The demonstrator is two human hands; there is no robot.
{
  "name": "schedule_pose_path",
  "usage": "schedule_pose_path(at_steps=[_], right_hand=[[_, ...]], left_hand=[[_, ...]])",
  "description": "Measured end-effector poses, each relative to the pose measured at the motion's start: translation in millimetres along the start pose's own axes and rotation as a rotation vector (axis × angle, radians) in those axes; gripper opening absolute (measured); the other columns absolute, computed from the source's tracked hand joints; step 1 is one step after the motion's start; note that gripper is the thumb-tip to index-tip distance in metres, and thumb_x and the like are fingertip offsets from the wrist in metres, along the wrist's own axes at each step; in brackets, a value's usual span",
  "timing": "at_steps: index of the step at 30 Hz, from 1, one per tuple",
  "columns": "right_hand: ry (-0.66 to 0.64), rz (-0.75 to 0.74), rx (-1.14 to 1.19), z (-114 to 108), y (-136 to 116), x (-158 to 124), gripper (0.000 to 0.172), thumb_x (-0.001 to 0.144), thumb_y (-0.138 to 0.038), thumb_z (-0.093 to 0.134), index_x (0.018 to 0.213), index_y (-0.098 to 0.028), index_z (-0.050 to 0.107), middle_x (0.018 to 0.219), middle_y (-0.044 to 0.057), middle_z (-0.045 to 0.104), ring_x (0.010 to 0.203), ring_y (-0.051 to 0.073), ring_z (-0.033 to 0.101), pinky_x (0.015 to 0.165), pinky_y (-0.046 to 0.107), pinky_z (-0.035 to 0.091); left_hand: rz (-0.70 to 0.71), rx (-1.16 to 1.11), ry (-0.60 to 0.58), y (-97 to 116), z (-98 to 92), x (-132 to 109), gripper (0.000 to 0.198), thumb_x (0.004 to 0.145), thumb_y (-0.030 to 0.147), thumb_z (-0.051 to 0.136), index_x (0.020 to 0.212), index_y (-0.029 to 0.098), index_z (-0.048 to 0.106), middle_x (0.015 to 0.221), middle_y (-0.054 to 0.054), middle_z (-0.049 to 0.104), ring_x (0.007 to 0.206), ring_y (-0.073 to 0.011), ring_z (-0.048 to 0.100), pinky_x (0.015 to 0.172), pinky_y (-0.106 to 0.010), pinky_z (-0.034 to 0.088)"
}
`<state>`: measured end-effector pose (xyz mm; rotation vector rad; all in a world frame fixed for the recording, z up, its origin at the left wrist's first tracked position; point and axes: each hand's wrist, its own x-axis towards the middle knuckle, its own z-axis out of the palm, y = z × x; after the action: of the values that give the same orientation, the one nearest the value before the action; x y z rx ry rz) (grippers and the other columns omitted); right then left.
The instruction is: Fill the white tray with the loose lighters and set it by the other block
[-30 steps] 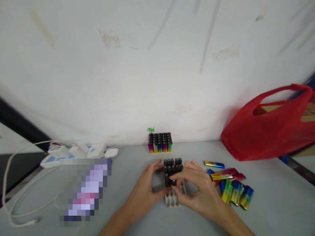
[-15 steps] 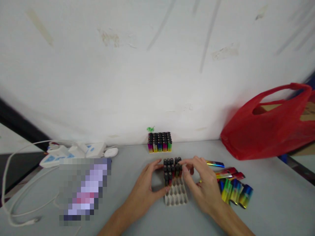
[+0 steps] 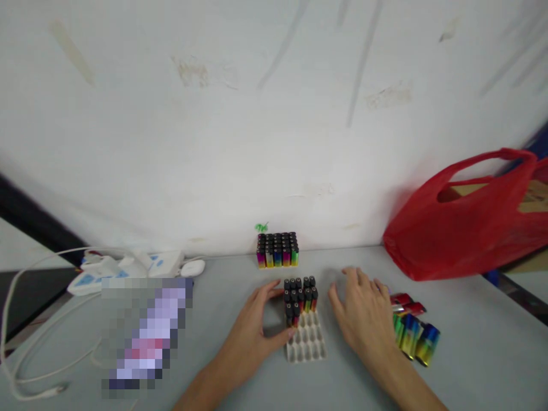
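A pale tray (image 3: 306,353) with rows of round slots sits in front of me. Several lighters (image 3: 295,297) with black tops and shiny coloured bodies stand upright in its far rows; the near slots are bare. My left hand (image 3: 256,325) grips the tray's left side, its thumb near the front lighters and its fingers at the back. To the right of the tray, my right hand (image 3: 362,305) has its fingers apart and nothing visible in them. It is over the left part of a loose group of lighters (image 3: 411,334) lying on the table, partly hiding them.
A packed block of upright lighters (image 3: 277,251) stands against the wall, with a small green scrap (image 3: 261,227) behind it. On the right is a red bag (image 3: 466,222). A power strip (image 3: 166,264), white cables, and a blurred-out flat object (image 3: 149,331) lie left.
My right hand has let go of a lighter at the tray's right side and moved right, over the loose lighters, its fingers spreading. My left hand stays at the tray.
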<state>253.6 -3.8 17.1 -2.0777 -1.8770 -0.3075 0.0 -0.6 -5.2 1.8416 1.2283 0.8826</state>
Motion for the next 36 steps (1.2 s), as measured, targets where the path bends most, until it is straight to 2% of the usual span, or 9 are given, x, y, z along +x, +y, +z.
schedule_pose_path(at_steps=[5, 8, 11, 14, 18, 22, 27, 36], right_hand=[[-0.028, -0.119, 0.306, 4.6, -2.3, -0.5, 0.032, 0.107, -0.019, 0.051, 0.135, -0.014, 0.065, 0.139, 0.02, 0.073, 0.128, 0.037, 0.07, 0.111, 0.052, 0.052], [-0.053, -0.212, 0.456, 7.8, -3.3, -1.7, 0.038, 0.104, -0.012, 0.053, 0.14, -0.017, 0.066, 0.144, 0.016, 0.073, 0.129, 0.033, 0.071, 0.11, 0.05, 0.057], [-0.043, -0.279, 0.488, 11.8, -2.6, -3.3, 0.04, 0.102, -0.009, 0.057, 0.139, -0.017, 0.068, 0.15, 0.017, 0.071, 0.134, 0.034, 0.069, 0.113, 0.053, 0.057], [-0.006, -0.265, 0.411, 16.0, -0.8, -4.5, 0.038, 0.102, -0.013, 0.063, 0.139, -0.015, 0.07, 0.152, 0.022, 0.068, 0.14, 0.04, 0.065, 0.115, 0.06, 0.054], [-0.034, -0.222, 0.329, 16.4, 0.1, -4.0, 0.034, 0.103, -0.017, 0.065, 0.136, -0.012, 0.071, 0.146, 0.024, 0.07, 0.134, 0.041, 0.067, 0.111, 0.059, 0.052], [-0.075, -0.231, 0.309, 10.9, -1.2, -2.1, 0.031, 0.102, -0.011, 0.064, 0.13, -0.017, 0.072, 0.131, 0.016, 0.076, 0.122, 0.036, 0.069, 0.104, 0.052, 0.049], [-0.089, -0.236, 0.253, 8.1, -0.8, 0.4, 0.022, 0.101, -0.005, 0.062, 0.112, -0.02, 0.074, 0.111, 0.01, 0.076, 0.108, 0.033, 0.068, 0.094, 0.046, 0.044], [-0.085, -0.289, 0.184, 8.9, -1.3, 1.6, 0.029, 0.092, 0.001, 0.059, 0.111, -0.017, 0.073, 0.099, 0.011, 0.073, 0.098, 0.034, 0.068, 0.089, 0.044, 0.045]], left_hand=[[-0.003, -0.008, -0.002, -0.4, 0.5, 0.8, 0.084, 0.084, 0.022, 0.09, 0.158, 0.029, 0.05, 0.155, -0.013, 0.065, 0.145, -0.0362, 0.06, 0.128, -0.059, 0.042], [0.001, -0.008, -0.002, -1.1, 0.5, 1.0, 0.083, 0.085, 0.023, 0.09, 0.157, 0.029, 0.05, 0.156, -0.014, 0.064, 0.146, -0.0365, 0.059, 0.128, -0.06, 0.042], [0.007, -0.008, -0.002, 0.0, 0.2, 1.0, 0.082, 0.085, 0.022, 0.09, 0.157, 0.029, 0.05, 0.155, -0.013, 0.065, 0.145, -0.0363, 0.06, 0.128, -0.061, 0.041], [0.006, -0.003, -0.004, 1.6, -0.2, 1.2, 0.082, 0.085, 0.021, 0.09, 0.156, 0.029, 0.05, 0.154, -0.012, 0.065, 0.145, -0.0358, 0.06, 0.128, -0.061, 0.041], [0.0, -0.001, -0.006, 1.5, 0.0, 0.8, 0.082, 0.085, 0.02, 0.09, 0.157, 0.029, 0.05, 0.155, -0.012, 0.065, 0.145, -0.0353, 0.06, 0.128, -0.06, 0.042], [0.009, 0.0, 0.0, 1.5, 0.3, -0.3, 0.082, 0.085, 0.02, 0.09, 0.157, 0.03, 0.05, 0.155, -0.012, 0.065, 0.145, -0.0352, 0.06, 0.128, -0.059, 0.042], [0.009, -0.003, 0.008, 3.7, 0.3, 0.4, 0.081, 0.085, 0.02, 0.09, 0.156, 0.029, 0.052, 0.153, -0.012, 0.066, 0.143, -0.0358, 0.062, 0.127, -0.059, 0.044], [0.006, -0.001, 0.002, 2.0, -0.7, 1.4, 0.083, 0.084, 0.021, 0.09, 0.157, 0.028, 0.051, 0.154, -0.014, 0.066, 0.145, -0.0366, 0.061, 0.128, -0.06, 0.043]])
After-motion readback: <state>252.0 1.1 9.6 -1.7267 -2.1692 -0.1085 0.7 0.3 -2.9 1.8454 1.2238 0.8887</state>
